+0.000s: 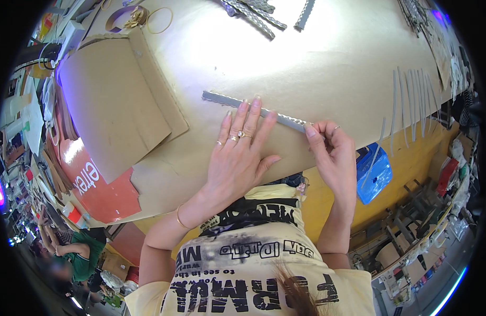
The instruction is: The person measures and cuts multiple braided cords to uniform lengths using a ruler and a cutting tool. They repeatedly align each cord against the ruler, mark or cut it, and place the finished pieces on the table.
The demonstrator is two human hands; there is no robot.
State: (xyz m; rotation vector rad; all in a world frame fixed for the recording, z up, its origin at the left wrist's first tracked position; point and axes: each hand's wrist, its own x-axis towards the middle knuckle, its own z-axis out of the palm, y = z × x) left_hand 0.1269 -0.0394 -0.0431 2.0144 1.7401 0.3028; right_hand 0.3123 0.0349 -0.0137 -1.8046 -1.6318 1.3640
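Observation:
A narrow grey strap (221, 98) with a shiny braided edge lies slantwise on the paper-covered table, its left end frayed. My left hand (238, 145) rests flat across its middle, fingers stretched out and spread, the fingertips on the strap. At the strap's right end, my right hand (332, 150) pinches it between thumb and forefinger. The exact tip under those fingers is hidden.
A folded brown cardboard piece (114, 100) lies at the left, above a red printed sheet (114, 197). Several braided straps (256, 18) lie at the far side. Thin grey strips (411, 105) hang over the right edge, near a blue plastic thing (377, 174) below. A tape roll (116, 20) sits far left.

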